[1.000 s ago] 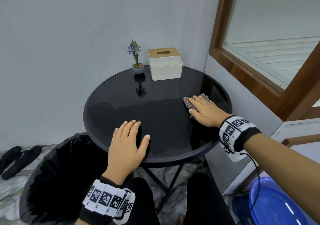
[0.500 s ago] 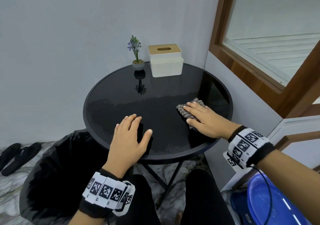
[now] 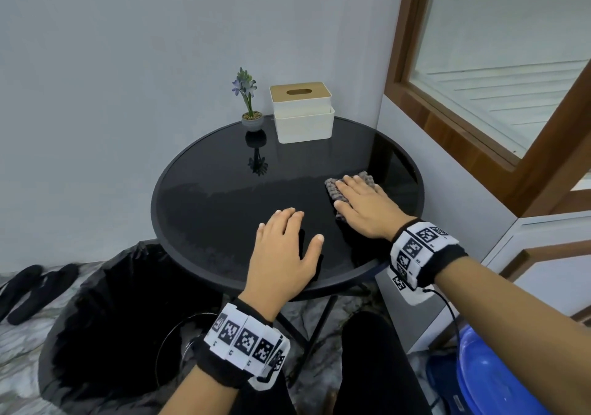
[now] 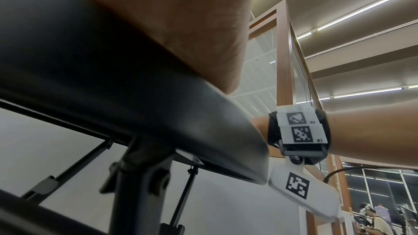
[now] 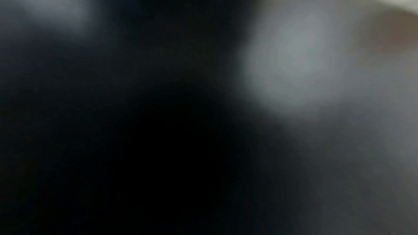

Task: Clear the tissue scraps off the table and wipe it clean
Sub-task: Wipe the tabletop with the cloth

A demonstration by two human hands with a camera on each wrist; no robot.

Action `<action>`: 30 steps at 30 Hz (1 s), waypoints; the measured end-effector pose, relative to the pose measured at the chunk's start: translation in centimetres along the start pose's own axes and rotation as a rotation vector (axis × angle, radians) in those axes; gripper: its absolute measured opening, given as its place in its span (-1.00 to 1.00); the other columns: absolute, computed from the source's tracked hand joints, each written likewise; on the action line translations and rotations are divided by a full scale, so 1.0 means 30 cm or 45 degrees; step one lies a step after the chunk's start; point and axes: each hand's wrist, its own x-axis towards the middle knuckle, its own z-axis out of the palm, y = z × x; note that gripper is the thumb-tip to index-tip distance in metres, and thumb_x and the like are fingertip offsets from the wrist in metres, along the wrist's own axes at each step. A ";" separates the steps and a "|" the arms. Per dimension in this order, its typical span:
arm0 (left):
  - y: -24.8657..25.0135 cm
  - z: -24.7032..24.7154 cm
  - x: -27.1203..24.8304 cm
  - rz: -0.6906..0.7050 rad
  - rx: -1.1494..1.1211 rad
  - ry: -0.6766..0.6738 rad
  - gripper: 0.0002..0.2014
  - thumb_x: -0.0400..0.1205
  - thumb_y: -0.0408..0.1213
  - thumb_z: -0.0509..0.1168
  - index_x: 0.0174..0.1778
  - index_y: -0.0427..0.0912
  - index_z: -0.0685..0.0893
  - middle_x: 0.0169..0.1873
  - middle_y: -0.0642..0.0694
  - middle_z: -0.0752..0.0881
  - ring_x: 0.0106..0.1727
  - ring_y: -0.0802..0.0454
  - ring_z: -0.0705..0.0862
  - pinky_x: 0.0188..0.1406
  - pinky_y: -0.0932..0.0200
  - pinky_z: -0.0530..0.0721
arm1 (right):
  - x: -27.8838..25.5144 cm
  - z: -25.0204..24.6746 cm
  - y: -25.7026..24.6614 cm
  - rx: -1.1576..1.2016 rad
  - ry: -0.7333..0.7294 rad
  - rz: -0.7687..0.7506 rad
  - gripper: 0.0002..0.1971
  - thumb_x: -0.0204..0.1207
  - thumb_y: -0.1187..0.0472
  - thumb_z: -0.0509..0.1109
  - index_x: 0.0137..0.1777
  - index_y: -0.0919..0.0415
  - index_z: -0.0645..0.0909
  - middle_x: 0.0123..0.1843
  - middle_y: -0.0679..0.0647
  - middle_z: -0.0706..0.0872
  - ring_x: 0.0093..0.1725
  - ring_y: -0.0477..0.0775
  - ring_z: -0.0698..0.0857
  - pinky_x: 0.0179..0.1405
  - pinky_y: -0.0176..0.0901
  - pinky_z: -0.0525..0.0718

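A round black glass table stands against the wall. My right hand lies flat with straight fingers on a grey nubby cloth at the table's right side, pressing it to the glass. My left hand rests palm down, fingers straight, on the near middle of the tabletop. In the left wrist view the heel of my left hand sits on the table rim, with my right wristband beyond. The right wrist view is dark and blurred. I see no tissue scraps on the glass.
A small potted flower and a white tissue box with a wooden lid stand at the table's far edge. A bin with a black liner is on the floor at the left, a blue basin at the lower right. Black sandals lie far left.
My right hand slid the cloth toward me and leftward, then back out toward the table's right. My left hand stayed resting on the near tabletop.
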 end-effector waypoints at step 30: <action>0.005 0.022 -0.024 -0.004 0.055 0.058 -0.44 0.68 0.13 0.06 0.49 -0.14 0.50 0.50 -0.03 0.50 0.60 0.00 0.34 0.63 -0.07 0.15 | -0.281 0.085 -0.035 -0.012 0.188 -0.227 -0.38 0.64 -0.20 -0.14 0.69 -0.06 0.10 0.72 -0.14 0.09 0.70 -0.16 -0.02 0.68 -0.06 -0.07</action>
